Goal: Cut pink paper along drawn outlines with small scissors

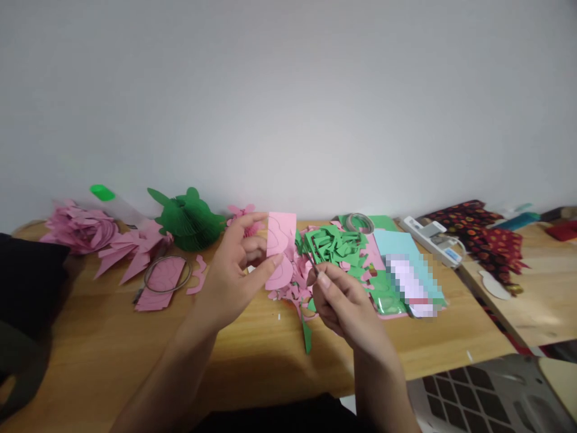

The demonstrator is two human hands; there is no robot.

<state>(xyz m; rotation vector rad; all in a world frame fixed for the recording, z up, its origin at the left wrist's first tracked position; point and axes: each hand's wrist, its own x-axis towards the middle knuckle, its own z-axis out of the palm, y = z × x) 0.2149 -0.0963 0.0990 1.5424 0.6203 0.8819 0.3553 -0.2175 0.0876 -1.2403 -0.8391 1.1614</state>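
Observation:
My left hand [238,267] pinches a pink paper piece [280,231] between thumb and fingers. Curved lines show on the paper, and its lower edge is rounded. To the right, my right hand [336,294] is closed round a thin dark tool [312,260], which looks like small scissors or a blade; its tip points up and left, near the paper but apart from it. Behind and below both hands lies a heap of green paper scraps [336,243] mixed with pink scraps [300,273].
Pink paper flowers [81,228], a green honeycomb paper shape [192,219] and a ring [167,273] on pink sheets [157,294] stand left. Tape [359,223], blue paper [406,249], a power strip [435,240] and dark patterned cloth [482,234] lie right.

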